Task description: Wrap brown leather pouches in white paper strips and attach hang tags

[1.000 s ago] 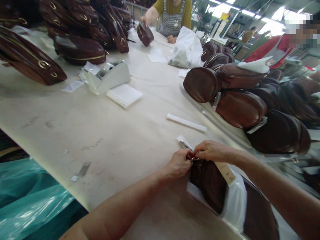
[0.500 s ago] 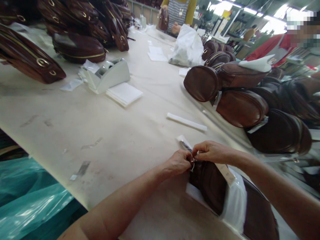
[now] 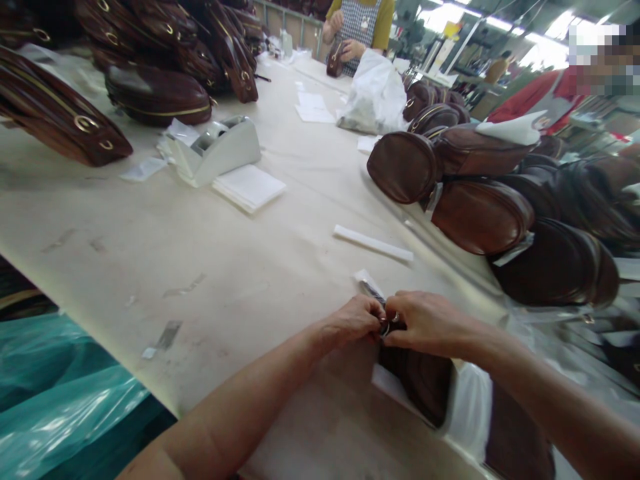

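A dark brown leather bag (image 3: 417,383) lies at the table's lower right, its end toward the middle and a white wrap (image 3: 467,413) around it. At that end, my left hand (image 3: 356,319) is closed, its fingertips pinching a small shiny metal ring (image 3: 385,327) on the bag. My right hand (image 3: 425,323) curls around the same spot from the other side, thumb and fingers closing on the bag's end beside the ring. What exactly lies between the right fingertips is partly hidden. A thin clear-wrapped strip (image 3: 370,287) sticks out just beyond the fingers.
A grey tape dispenser (image 3: 225,153) stands beside stacked white sheets (image 3: 253,187). One white strip (image 3: 373,243) lies ahead of my hands. Brown bags (image 3: 483,213) are piled right, more bags (image 3: 157,97) left. Across the table, a person in a checked apron (image 3: 355,30) handles a small brown bag (image 3: 335,59).
My right hand has shifted slightly down and nearer, now covering more of the bag and its tan tag. My left hand stays almost in place. The person opposite has drawn a small bag in close.
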Available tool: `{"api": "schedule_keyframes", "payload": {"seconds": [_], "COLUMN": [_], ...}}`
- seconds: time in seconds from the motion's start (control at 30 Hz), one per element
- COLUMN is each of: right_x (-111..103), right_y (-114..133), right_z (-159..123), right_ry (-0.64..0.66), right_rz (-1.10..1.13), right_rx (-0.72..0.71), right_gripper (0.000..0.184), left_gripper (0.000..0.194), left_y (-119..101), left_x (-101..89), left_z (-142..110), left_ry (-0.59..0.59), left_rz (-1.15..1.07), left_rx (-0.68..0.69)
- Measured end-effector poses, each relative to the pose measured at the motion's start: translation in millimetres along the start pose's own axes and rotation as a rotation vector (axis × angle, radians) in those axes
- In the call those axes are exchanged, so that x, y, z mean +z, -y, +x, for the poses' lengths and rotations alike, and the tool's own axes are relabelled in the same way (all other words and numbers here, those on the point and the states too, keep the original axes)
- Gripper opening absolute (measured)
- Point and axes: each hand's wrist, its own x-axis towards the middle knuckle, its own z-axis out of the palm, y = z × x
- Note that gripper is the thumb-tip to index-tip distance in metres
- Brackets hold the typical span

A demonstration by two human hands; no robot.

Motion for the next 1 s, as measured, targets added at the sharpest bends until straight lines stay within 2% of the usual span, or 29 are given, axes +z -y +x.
{"api": "schedule_keyframes", "payload": {"seconds": [0.1, 0.2, 0.3, 0.47, 0.67, 0.83, 1.0], "right_x": [8, 16, 19, 15, 19, 21, 13], "right_y": [15, 23, 21, 8, -12, -12, -13], "right_z": [-3, -2, 1, 2, 1, 2, 4], "right_ry": [-0.051, -0.028, 0.008, -0.002, -0.148, -0.262, -0.288], "right_rz": [-0.133, -0.218, -0.246, -0.257, -0.038, 0.099, 0.210], "right_rx": [0.019, 0.012, -0.020, -0.052, 0.014, -0.016, -0.033], "right_gripper": [0.025, 0.028, 0.031, 0.024, 0.030, 0.031, 0.029], "left_gripper": [0.014, 0.009, 0.009, 0.012, 0.020, 0.008, 0.014], "left_y": [2, 4, 5, 3, 5, 7, 5], "left_x": [-2.3, -4.1, -4.9, -2.7, 0.3, 2.8, 2.4], "left_z": [2, 5, 7, 3, -3, 2, 4], "left_ry": [0.038, 0.052, 0.045, 0.014, -0.089, -0.178, -0.243], "left_rz": [-0.031, -0.058, -0.070, -0.041, 0.045, 0.083, 0.053], "left_rx": [0.006, 0.011, 0.014, 0.034, 0.187, 0.358, 0.362]}}
